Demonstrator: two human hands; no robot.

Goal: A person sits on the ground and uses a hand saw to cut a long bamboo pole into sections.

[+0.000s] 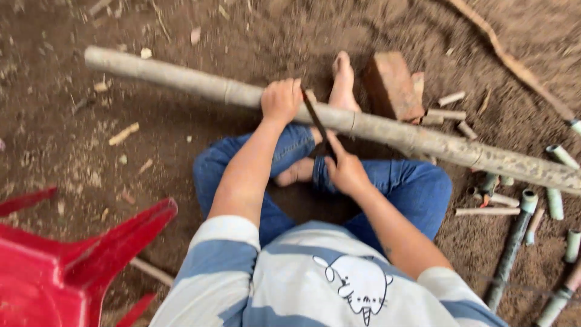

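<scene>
— What sits farthest to the left of the hands?

— A red plastic chair [54, 266] on the dirt ground [72, 151], well apart from them. Then the left hand [281, 100], closed over the top of a long bamboo pole [393, 130].

— How does the pole run?

— Its long axis goes from upper left, beyond the left hand, down to the lower right, crossing above the person's folded legs.

— And the right hand [346, 172]?

— Nearer the body, fingers wrapped round the handle of a dark blade [316, 121], which points up and away to touch the pole just beside the left hand. A brick [392, 85] and cut bamboo pieces [544, 206] lie further right.
</scene>
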